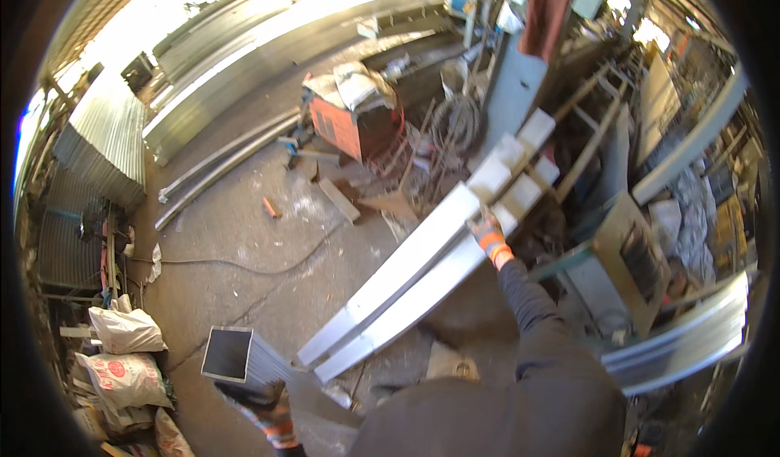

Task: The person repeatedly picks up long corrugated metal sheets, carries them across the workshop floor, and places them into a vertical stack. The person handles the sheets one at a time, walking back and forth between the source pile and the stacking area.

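At the lower left, my left hand, in a dark glove with an orange and grey cuff, is closed on a square metal tube. The tube's dark open end faces away from me, and its near part runs under my body. My right arm stretches forward. On the right of two long silvery metal beams rests my right hand, gloved in grey and orange, its fingers extended over the gap between them. The beams slope from near centre to the far right, where several pale block-like ends show.
An orange machine with cloths on top stands ahead. Long metal profiles and stacked corrugated sheets line the far left. White sacks lie at left. A cable crosses the floor. Scrap and a metal cabinet crowd the right.
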### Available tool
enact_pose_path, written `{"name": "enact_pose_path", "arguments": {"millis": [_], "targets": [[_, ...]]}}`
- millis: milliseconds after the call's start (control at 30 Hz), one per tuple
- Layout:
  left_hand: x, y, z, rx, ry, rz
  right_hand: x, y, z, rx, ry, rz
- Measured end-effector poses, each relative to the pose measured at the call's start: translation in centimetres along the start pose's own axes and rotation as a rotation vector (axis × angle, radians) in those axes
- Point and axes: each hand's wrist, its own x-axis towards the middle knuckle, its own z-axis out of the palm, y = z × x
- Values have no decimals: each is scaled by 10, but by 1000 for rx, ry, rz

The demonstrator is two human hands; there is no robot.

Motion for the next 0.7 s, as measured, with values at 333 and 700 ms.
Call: {"name": "enact_pose_path", "arguments": {"millis": [333,700], "targets": [[-43,31,23,113,50,-50,138,21,53,-309,-219,302],[-106,15,-84,103,114,-251,19,-63,34,336,162,-53]]}}
